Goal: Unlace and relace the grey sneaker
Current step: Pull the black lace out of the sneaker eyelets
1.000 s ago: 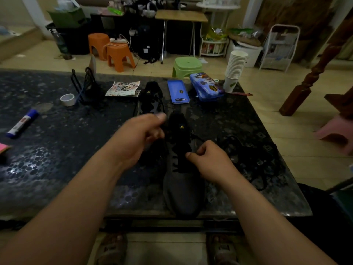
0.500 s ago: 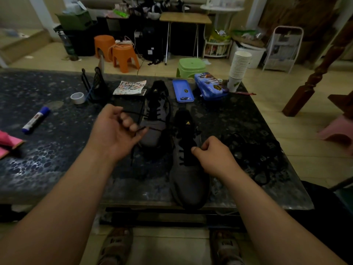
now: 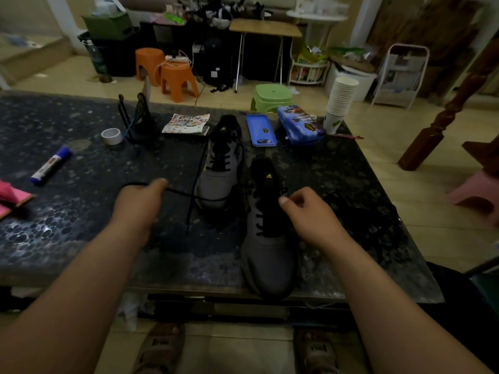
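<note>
Near edge of the table (image 3: 81, 238): the sneaker (image 3: 270, 260) lies here, toe pointing at the person and hanging just over the edge, tongue towards the far edge. Judged reason: both hands reach the eyelets this way without leaning.
Lace (image 3: 183, 194): a black strand runs taut from the sneaker's left eyelets, across the toe of the second sneaker (image 3: 218, 182), out to the left. A looser strand hangs beside it towards the near edge. Which eyelet it leaves is too dark to tell.
Left hand (image 3: 137, 203): fingers curled round the lace, held out towards the left edge, well apart from the sneaker. Likely it draws the slack sideways so the length slides free instead of bunching.
Right hand (image 3: 307, 214): over the sneaker's right eyelets, thumb and fingers curled close together. Whether they pinch a lace crossing or only steady the upper cannot be told. Either way it seems placed to stop the sneaker sliding after the pull.
Stage: unlacing, by the look of it; several crossings remain threaded lower down.
Far side: marker (image 3: 51, 166), tape (image 3: 111, 136) and cups (image 3: 341, 98) sit clear of the work.
</note>
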A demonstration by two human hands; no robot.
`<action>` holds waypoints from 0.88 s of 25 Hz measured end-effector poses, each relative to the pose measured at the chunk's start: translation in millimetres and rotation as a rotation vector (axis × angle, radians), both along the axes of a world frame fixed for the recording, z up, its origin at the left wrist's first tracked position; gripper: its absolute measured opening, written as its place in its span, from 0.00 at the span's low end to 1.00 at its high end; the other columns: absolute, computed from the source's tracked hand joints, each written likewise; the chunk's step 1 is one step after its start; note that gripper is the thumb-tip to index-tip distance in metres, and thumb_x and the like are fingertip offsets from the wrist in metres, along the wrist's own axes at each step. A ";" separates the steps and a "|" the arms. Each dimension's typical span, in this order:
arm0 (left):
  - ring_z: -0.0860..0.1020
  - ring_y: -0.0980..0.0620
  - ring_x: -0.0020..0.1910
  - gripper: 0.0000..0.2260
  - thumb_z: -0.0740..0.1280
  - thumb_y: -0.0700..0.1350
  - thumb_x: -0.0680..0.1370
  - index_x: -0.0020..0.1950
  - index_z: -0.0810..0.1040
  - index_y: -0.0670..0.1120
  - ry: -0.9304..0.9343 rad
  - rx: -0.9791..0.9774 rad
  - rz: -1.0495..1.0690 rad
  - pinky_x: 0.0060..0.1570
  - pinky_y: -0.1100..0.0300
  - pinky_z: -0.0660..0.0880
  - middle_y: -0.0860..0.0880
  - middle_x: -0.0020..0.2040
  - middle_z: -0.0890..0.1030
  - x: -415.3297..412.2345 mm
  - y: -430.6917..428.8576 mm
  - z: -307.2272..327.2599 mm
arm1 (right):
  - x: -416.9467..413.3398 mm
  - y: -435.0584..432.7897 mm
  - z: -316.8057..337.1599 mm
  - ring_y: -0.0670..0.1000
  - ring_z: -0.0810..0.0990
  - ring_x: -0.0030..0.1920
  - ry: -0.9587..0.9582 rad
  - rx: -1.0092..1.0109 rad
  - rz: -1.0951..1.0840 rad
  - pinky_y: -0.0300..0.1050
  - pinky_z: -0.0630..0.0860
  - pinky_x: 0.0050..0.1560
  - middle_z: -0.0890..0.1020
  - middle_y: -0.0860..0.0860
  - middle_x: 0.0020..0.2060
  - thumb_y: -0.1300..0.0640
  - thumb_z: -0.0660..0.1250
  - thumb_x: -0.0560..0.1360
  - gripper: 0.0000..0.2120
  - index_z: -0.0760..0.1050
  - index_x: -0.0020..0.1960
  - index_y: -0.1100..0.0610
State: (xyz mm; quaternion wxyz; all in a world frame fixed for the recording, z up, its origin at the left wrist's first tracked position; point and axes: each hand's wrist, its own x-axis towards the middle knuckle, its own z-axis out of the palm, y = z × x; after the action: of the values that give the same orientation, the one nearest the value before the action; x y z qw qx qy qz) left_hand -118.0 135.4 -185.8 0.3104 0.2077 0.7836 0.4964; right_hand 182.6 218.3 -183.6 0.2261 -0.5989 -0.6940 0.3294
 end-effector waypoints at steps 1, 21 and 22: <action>0.81 0.42 0.37 0.20 0.66 0.55 0.83 0.44 0.81 0.38 0.125 -0.118 -0.155 0.47 0.46 0.81 0.38 0.41 0.83 9.9 3.0 -1.0 | 0.5 3.7 1.9 0.49 0.81 0.50 0.091 0.037 -0.015 0.45 0.74 0.50 0.82 0.47 0.47 0.45 0.68 0.80 0.10 0.76 0.56 0.51; 0.73 0.39 0.65 0.20 0.60 0.55 0.85 0.67 0.67 0.40 0.418 -0.065 -0.662 0.66 0.46 0.71 0.39 0.67 0.71 139.3 41.4 -24.8 | -13.5 19.2 22.9 0.46 0.80 0.46 0.384 0.088 0.131 0.39 0.71 0.53 0.82 0.50 0.45 0.55 0.69 0.80 0.07 0.82 0.44 0.50; 0.73 0.40 0.65 0.20 0.60 0.55 0.85 0.67 0.67 0.40 0.393 -0.057 -0.657 0.66 0.48 0.71 0.39 0.67 0.71 137.5 42.0 -25.2 | -9.1 18.2 31.1 0.49 0.81 0.44 0.615 -0.060 0.062 0.44 0.73 0.54 0.84 0.52 0.41 0.58 0.67 0.80 0.10 0.81 0.41 0.53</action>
State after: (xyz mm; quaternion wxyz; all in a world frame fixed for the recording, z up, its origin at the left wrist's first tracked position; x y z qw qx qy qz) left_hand 19.5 177.4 -211.1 0.3024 0.5305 0.7332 0.2992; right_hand 173.5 236.5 -152.5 0.3976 -0.4562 -0.6009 0.5223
